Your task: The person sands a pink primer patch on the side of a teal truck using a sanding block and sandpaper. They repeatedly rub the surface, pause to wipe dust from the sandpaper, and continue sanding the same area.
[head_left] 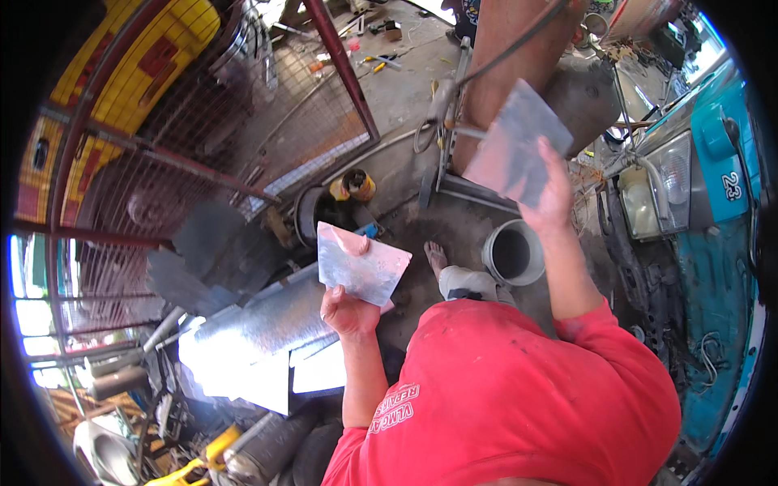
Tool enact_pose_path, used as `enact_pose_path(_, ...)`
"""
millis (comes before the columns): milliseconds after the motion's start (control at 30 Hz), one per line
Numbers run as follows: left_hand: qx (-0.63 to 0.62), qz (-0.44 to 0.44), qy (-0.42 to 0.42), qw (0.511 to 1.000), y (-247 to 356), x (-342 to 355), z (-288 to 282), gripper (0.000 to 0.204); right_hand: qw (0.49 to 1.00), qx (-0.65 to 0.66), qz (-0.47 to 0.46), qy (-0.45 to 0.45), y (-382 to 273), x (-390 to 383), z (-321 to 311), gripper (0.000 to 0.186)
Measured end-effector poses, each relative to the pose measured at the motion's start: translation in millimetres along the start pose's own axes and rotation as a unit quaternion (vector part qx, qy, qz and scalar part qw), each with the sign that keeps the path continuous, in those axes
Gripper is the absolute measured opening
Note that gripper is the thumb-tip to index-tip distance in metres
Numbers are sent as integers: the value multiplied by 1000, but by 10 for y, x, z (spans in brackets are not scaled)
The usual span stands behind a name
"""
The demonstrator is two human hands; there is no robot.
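Gripping one thin, shiny sheet apiece, both hands are up and busy! The left hand has its fingers closed on the near edge of the left sheet, an edge hold that seems meant to leave most of the face uncovered. Behind it sits a bigger shiny panel. Across to the right hand, reaching farther out: fingers clamped along one side of the right sheet, part of that grip hidden, the arms perhaps spread so the two pieces don't knock together. Nearer the body, a pale bucket stands upright near the foot, probably parked there for easy reach. Teal vehicle, far right!
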State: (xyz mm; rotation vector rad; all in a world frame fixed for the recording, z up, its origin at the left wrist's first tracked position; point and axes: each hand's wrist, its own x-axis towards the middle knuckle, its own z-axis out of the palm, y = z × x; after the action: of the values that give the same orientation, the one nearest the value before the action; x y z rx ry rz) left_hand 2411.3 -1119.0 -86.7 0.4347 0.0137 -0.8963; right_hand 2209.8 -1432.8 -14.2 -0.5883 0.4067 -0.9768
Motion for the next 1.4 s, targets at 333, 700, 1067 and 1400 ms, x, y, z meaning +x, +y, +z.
enact_pose_path(333,45,-39,-46,997,143,2661,968,77,989,-115,91,24,902,2897,588,41)
enact_pose_path(700,90,-262,-160,947,-112,6117,1900,60,951,-291,-21,106,985,3134,409,52)
enact_pose_path(1067,135,-403,-267,865,-285,7842,3183,78,767,-591,-111,223,1069,3164,908,29)
enact_pose_path(1400,178,-347,-289,874,-902,9417,3736,64,664,-672,-161,284,1307,4464,742,32)
